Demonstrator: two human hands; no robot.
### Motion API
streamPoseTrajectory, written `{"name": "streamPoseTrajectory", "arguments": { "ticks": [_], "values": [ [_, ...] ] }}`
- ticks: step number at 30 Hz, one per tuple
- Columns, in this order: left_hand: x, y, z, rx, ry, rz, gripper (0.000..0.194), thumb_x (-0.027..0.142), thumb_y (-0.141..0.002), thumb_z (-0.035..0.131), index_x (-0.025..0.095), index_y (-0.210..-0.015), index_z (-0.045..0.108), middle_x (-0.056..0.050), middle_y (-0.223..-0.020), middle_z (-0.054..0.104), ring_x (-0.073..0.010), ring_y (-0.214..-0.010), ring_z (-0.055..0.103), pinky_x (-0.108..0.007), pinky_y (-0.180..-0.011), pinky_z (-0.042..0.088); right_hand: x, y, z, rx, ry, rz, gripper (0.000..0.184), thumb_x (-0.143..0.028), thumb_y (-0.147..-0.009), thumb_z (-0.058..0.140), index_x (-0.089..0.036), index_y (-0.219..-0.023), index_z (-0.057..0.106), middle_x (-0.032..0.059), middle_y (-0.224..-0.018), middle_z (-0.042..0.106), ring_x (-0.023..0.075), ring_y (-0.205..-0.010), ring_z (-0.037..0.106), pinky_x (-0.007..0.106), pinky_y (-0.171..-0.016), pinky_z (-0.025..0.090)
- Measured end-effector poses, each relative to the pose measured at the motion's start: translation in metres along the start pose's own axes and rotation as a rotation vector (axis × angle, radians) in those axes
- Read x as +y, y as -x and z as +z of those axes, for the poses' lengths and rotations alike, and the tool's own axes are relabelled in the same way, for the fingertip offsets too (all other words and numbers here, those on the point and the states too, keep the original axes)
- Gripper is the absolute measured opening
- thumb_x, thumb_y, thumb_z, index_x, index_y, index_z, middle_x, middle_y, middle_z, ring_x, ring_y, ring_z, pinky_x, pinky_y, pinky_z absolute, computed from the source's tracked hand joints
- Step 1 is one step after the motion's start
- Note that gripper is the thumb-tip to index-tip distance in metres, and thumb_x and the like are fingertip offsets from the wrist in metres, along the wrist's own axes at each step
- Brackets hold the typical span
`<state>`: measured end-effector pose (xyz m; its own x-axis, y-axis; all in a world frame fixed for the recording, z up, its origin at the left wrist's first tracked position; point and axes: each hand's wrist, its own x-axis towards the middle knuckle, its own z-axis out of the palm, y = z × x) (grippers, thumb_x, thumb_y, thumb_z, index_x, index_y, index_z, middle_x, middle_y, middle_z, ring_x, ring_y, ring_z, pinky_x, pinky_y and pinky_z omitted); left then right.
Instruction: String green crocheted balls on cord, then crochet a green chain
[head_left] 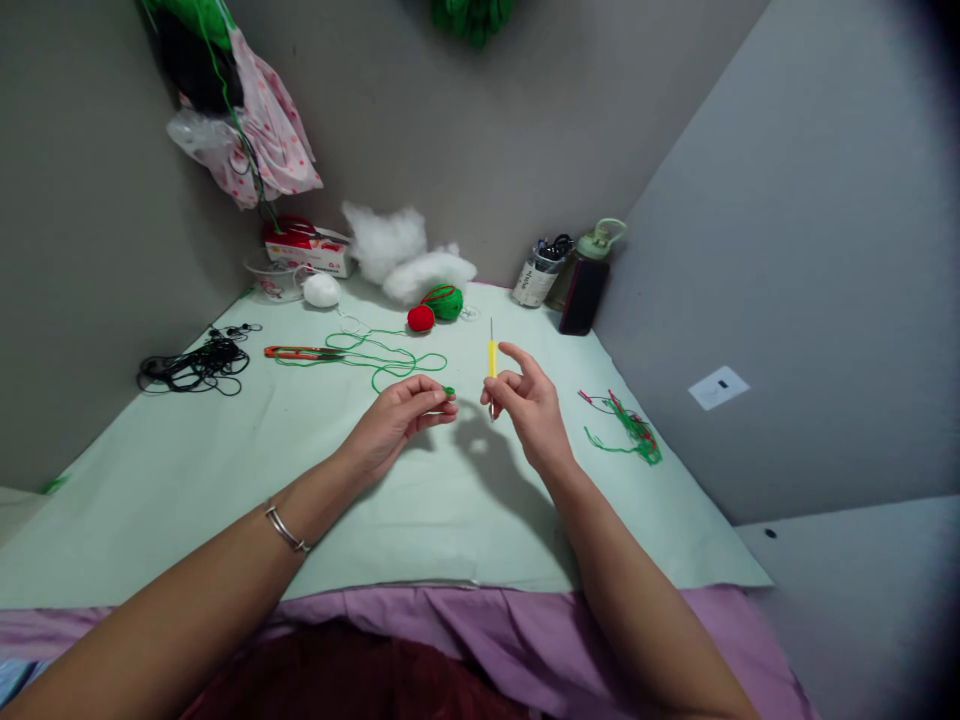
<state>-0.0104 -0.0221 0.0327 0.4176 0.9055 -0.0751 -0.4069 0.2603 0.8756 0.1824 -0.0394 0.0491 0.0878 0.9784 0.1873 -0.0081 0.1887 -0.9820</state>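
Between the thumb and fingers of my left hand (pixel 409 415) is a small piece of green crochet (pixel 449 391), mostly covered by the fingertips. Green yarn (pixel 375 362) lies in loose loops on the table just beyond that hand. My right hand (pixel 529 400) pinches a crochet hook (pixel 492 360) by its yellow handle, holding it upright with a thin metal shaft pointing up. The hook is apart from the green piece, a short gap to its right. Orange thread snips (pixel 300 352) lie at the left end of the yarn loops.
At the back are a green yarn ball (pixel 444 303), a red ball (pixel 421 319), white stuffing (pixel 427 272) and a white ball (pixel 322 291). Black cord (pixel 202 362) lies left, yarn scraps (pixel 634 430) right. A phone (pixel 584 296) leans on a bottle (pixel 598 240) beside a pen cup (pixel 536 278).
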Motion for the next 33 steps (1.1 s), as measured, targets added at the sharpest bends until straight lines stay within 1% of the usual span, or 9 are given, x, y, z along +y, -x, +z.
{"name": "streamPoseTrajectory", "arguments": {
  "ticks": [2, 6, 9, 13, 16, 20, 23, 29, 33],
  "values": [
    [0.0, 0.0, 0.0, 0.013, -0.002, 0.018, 0.026, 0.034, -0.075, 0.087, 0.016, -0.079, 0.069, -0.001, -0.086, 0.068, -0.0166, -0.09, 0.068, -0.037, -0.099, 0.052, -0.003, -0.001, -0.003, -0.022, -0.005, 0.027, 0.061, -0.033, -0.084, 0.075, -0.021, -0.14, 0.054, -0.0074, -0.063, 0.063, 0.0117, -0.053, 0.051, 0.028, -0.057, 0.045],
    [0.0, 0.001, -0.001, 0.063, -0.041, 0.044, 0.023, 0.033, -0.076, 0.085, 0.017, -0.08, 0.069, -0.001, -0.088, 0.069, -0.0183, -0.098, 0.068, -0.037, -0.106, 0.047, -0.008, -0.001, -0.005, -0.108, -0.169, 0.057, 0.027, -0.038, -0.09, 0.063, -0.018, -0.108, 0.071, 0.0033, -0.083, 0.074, 0.0133, -0.063, 0.062, 0.029, -0.061, 0.05],
    [0.001, 0.002, -0.001, 0.096, -0.054, 0.044, 0.023, 0.033, -0.076, 0.085, 0.017, -0.08, 0.068, -0.001, -0.089, 0.069, -0.0191, -0.101, 0.069, -0.036, -0.107, 0.045, -0.01, -0.001, -0.006, -0.125, -0.269, 0.047, 0.026, -0.036, -0.085, 0.069, -0.021, -0.106, 0.069, 0.0046, -0.096, 0.077, 0.0136, -0.066, 0.066, 0.028, -0.06, 0.05],
    [0.001, 0.002, 0.0, 0.081, -0.02, 0.056, 0.024, 0.032, -0.077, 0.084, 0.017, -0.082, 0.067, -0.001, -0.088, 0.068, -0.0183, -0.099, 0.07, -0.037, -0.106, 0.047, -0.01, -0.002, -0.008, -0.048, -0.236, 0.033, 0.031, -0.048, -0.082, 0.077, -0.021, -0.094, 0.067, -0.0012, -0.071, 0.07, 0.0105, -0.053, 0.056, 0.025, -0.054, 0.045],
    [0.0, 0.001, 0.001, 0.087, 0.001, 0.069, 0.027, 0.035, -0.078, 0.084, 0.017, -0.087, 0.065, -0.001, -0.093, 0.069, -0.0172, -0.094, 0.07, -0.038, -0.099, 0.054, -0.009, -0.003, -0.009, -0.02, -0.23, 0.017, 0.034, -0.053, -0.087, 0.071, -0.02, -0.09, 0.068, -0.0032, -0.059, 0.062, 0.0097, -0.049, 0.051, 0.024, -0.051, 0.041],
    [-0.001, 0.001, 0.001, 0.137, -0.004, 0.086, 0.034, 0.04, -0.078, 0.084, 0.018, -0.09, 0.061, -0.001, -0.095, 0.069, -0.015, -0.086, 0.07, -0.034, -0.089, 0.058, -0.009, -0.003, -0.008, -0.05, -0.234, 0.005, 0.03, -0.048, -0.092, 0.066, -0.019, -0.094, 0.07, -0.0029, -0.059, 0.06, 0.0105, -0.049, 0.049, 0.025, -0.052, 0.041],
    [-0.002, 0.003, 0.002, 0.127, -0.041, 0.083, 0.036, 0.043, -0.079, 0.083, 0.019, -0.093, 0.059, -0.001, -0.094, 0.068, -0.0148, -0.082, 0.07, -0.032, -0.082, 0.059, -0.008, -0.002, -0.006, -0.066, -0.213, 0.019, 0.031, -0.049, -0.092, 0.064, -0.019, -0.094, 0.069, -0.0022, -0.06, 0.061, 0.0113, -0.05, 0.05, 0.025, -0.052, 0.042],
    [-0.005, 0.006, 0.007, 0.061, -0.153, 0.137, 0.028, 0.039, -0.085, 0.077, 0.019, -0.087, 0.058, 0.003, -0.075, 0.061, -0.0102, -0.063, 0.058, -0.024, -0.062, 0.052, -0.005, 0.002, 0.0, -0.119, -0.184, 0.018, 0.028, -0.048, -0.09, 0.071, -0.02, -0.095, 0.07, -0.0019, -0.063, 0.064, 0.0113, -0.053, 0.053, 0.026, -0.055, 0.044],
    [-0.004, 0.007, 0.007, 0.069, -0.153, 0.151, 0.025, 0.038, -0.086, 0.075, 0.019, -0.086, 0.059, 0.003, -0.076, 0.06, -0.0101, -0.063, 0.056, -0.024, -0.061, 0.05, -0.005, 0.008, 0.005, -0.176, -0.019, -0.056, 0.02, -0.04, -0.088, 0.077, -0.021, -0.093, 0.076, 0.0006, -0.073, 0.068, 0.0119, -0.06, 0.057, 0.028, -0.058, 0.047]
  ]
}}
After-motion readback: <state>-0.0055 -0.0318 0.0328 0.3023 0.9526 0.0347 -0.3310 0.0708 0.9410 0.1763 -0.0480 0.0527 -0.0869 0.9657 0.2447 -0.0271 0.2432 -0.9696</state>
